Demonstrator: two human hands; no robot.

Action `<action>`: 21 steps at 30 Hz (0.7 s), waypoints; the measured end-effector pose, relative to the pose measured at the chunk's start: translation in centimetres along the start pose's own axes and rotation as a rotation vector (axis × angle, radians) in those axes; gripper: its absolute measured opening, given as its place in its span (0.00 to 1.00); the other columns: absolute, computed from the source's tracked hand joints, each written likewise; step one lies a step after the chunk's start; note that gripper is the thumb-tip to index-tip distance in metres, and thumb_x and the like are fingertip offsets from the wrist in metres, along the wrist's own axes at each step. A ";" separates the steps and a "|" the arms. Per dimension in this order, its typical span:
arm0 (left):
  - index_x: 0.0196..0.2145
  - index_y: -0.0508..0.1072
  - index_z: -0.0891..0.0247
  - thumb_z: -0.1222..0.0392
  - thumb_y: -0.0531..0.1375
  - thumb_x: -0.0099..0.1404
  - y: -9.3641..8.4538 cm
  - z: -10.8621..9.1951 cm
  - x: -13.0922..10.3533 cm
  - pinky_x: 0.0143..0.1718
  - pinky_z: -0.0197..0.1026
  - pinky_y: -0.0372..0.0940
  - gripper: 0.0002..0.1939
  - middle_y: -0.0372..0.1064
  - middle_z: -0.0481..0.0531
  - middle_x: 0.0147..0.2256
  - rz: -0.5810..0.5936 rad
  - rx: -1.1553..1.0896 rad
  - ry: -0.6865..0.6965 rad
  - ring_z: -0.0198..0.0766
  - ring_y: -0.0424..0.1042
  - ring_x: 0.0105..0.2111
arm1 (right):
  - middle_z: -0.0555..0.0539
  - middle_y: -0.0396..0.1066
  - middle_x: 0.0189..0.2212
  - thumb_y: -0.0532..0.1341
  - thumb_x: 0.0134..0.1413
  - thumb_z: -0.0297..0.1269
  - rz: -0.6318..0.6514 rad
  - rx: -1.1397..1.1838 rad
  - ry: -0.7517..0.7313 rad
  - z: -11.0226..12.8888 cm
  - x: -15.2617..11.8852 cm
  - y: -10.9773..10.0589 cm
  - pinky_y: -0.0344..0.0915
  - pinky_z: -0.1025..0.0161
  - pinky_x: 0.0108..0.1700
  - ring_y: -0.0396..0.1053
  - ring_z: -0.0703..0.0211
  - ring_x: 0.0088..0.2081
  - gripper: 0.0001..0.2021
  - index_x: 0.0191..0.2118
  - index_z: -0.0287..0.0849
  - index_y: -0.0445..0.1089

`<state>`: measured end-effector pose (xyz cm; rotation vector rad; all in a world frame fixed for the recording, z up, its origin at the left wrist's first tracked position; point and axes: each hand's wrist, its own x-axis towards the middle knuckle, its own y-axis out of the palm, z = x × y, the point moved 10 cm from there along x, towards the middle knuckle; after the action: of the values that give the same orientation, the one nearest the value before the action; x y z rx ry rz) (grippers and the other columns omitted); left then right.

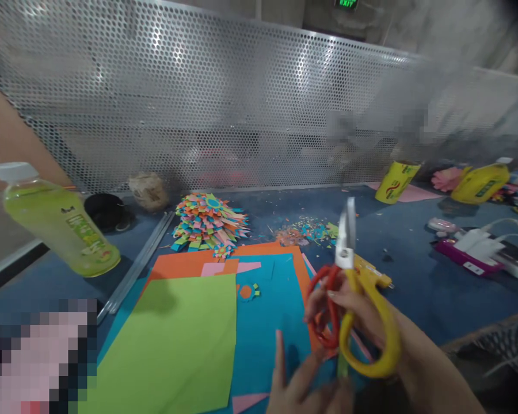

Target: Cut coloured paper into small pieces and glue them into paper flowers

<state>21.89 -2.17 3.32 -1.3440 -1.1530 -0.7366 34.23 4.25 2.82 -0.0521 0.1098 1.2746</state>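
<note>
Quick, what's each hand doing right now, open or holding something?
Left hand: blurred, one finger extended; can't tell if it grips the green strip.
Right hand: holding scissors, blades up.

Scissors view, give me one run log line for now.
right hand: holding scissors, blades up | left hand: below scissors | green sheet: over blue sheet

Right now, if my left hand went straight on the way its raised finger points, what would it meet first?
Probably the blue sheet, which shows just past the raised finger of your left hand; its height above the paper is unclear.
</note>
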 end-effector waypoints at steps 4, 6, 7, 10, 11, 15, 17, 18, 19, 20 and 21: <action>0.30 0.73 0.58 0.61 0.45 0.70 -1.2 3.0 -0.6 0.63 0.41 0.44 0.18 0.75 0.39 0.22 -0.063 -0.039 -0.195 0.27 0.75 0.29 | 0.41 0.73 0.23 0.54 0.48 0.41 0.168 0.098 0.133 -2.6 5.0 3.9 0.71 0.52 0.30 0.73 0.50 0.25 0.13 0.26 0.37 0.70; 0.28 0.73 0.58 0.62 0.45 0.70 -1.4 2.9 -1.1 0.63 0.42 0.43 0.19 0.74 0.39 0.20 -0.121 -0.041 -0.183 0.26 0.73 0.23 | 0.43 0.73 0.23 0.52 0.52 0.37 0.051 0.128 0.086 -2.9 7.5 3.0 0.70 0.55 0.33 0.73 0.55 0.27 0.12 0.25 0.37 0.67; 0.28 0.73 0.58 0.63 0.45 0.70 -1.5 2.7 -1.3 0.63 0.43 0.44 0.20 0.73 0.39 0.19 -0.153 -0.033 -0.172 0.25 0.73 0.21 | 0.45 0.72 0.23 0.51 0.54 0.38 -0.037 0.133 0.036 -2.6 8.5 1.8 0.70 0.57 0.33 0.72 0.58 0.26 0.12 0.26 0.38 0.66; 0.26 0.72 0.59 0.67 0.47 0.68 -1.2 2.5 -1.7 0.62 0.45 0.45 0.19 0.72 0.39 0.18 -0.158 0.035 -0.162 0.25 0.72 0.20 | 0.48 0.69 0.31 0.53 0.59 0.44 -0.287 0.119 -0.152 -0.5 9.5 -2.1 0.67 0.61 0.32 0.69 0.63 0.29 0.14 0.36 0.37 0.66; 0.25 0.72 0.59 0.68 0.48 0.67 -0.8 2.4 -1.7 0.62 0.46 0.45 0.18 0.72 0.39 0.18 -0.124 0.066 -0.154 0.25 0.72 0.20 | 0.49 0.69 0.32 0.54 0.59 0.45 -0.319 0.104 -0.189 0.1 9.2 -2.7 0.67 0.62 0.32 0.68 0.63 0.29 0.14 0.37 0.38 0.65; 0.22 0.71 0.58 0.68 0.49 0.66 -0.3 2.1 -1.9 0.62 0.48 0.44 0.18 0.72 0.38 0.17 -0.103 0.115 -0.113 0.26 0.71 0.17 | 0.51 0.67 0.23 0.56 0.52 0.43 -0.160 -0.015 -0.161 0.6 7.3 -0.6 0.67 0.63 0.26 0.69 0.60 0.26 0.10 0.28 0.41 0.61; 0.22 0.70 0.58 0.68 0.48 0.66 -0.7 2.2 -2.0 0.62 0.48 0.43 0.19 0.71 0.38 0.15 -0.176 0.107 -0.147 0.26 0.70 0.16 | 0.50 0.67 0.19 0.55 0.48 0.43 -0.002 -0.115 -0.084 -0.3 6.3 1.9 0.65 0.61 0.20 0.68 0.57 0.21 0.10 0.27 0.42 0.61; 0.21 0.70 0.59 0.68 0.47 0.67 -0.8 2.3 -2.0 0.62 0.49 0.43 0.19 0.70 0.38 0.15 -0.194 0.109 -0.163 0.26 0.69 0.16 | 0.50 0.67 0.19 0.54 0.48 0.45 0.045 -0.169 -0.066 -0.5 5.9 2.7 0.63 0.61 0.18 0.67 0.57 0.18 0.11 0.29 0.42 0.61; 0.21 0.70 0.59 0.68 0.47 0.67 -0.8 2.3 -1.9 0.62 0.49 0.44 0.20 0.70 0.38 0.15 -0.196 0.115 -0.177 0.26 0.70 0.16 | 0.50 0.68 0.19 0.53 0.47 0.45 0.068 -0.227 -0.064 -0.5 5.8 3.1 0.61 0.62 0.16 0.65 0.58 0.17 0.11 0.30 0.42 0.60; 0.20 0.69 0.59 0.68 0.48 0.66 -0.8 2.2 -1.8 0.62 0.48 0.44 0.20 0.70 0.39 0.15 -0.195 0.120 -0.184 0.26 0.70 0.16 | 0.51 0.68 0.21 0.54 0.45 0.44 0.062 -0.292 -0.081 -0.3 5.9 3.1 0.60 0.64 0.17 0.64 0.60 0.16 0.10 0.31 0.43 0.59; 0.20 0.69 0.59 0.68 0.48 0.66 -1.0 2.2 -1.6 0.62 0.48 0.44 0.20 0.70 0.39 0.15 -0.202 0.119 -0.198 0.26 0.70 0.16 | 0.52 0.69 0.23 0.55 0.44 0.42 0.035 -0.365 -0.111 0.0 6.1 2.8 0.59 0.65 0.18 0.63 0.62 0.17 0.10 0.32 0.44 0.58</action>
<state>20.04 -0.55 1.82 -1.2322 -1.4834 -0.6774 33.27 10.92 2.22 -0.2941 -0.2192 1.3164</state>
